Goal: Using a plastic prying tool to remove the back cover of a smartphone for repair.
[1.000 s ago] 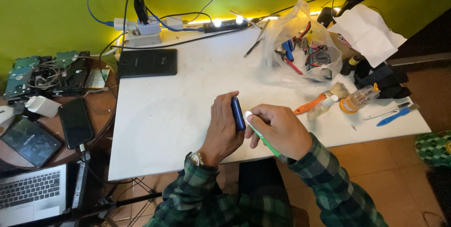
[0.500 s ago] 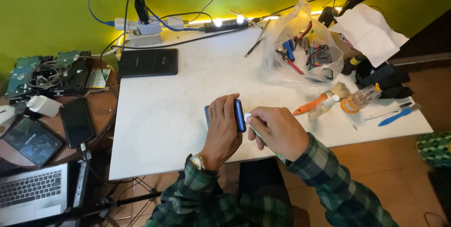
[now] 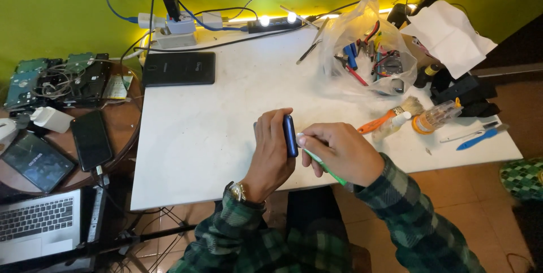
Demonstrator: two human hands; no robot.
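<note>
Glossy blue phone [image 3: 290, 135] is showing a smooth plastic edge; green tool [image 3: 323, 165] is appearing as matt plastic; white desk [image 3: 203, 137] is looking smooth, matt; the bag [image 3: 362, 52] at its far-right corner is crinkled clear plastic.

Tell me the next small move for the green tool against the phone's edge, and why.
Probably slide the green pry tool a little further along the blue phone edge. The left hand holds the phone on its side over the white table, and the right hand has the tool's tip at the edge, thumb beside it.
</note>
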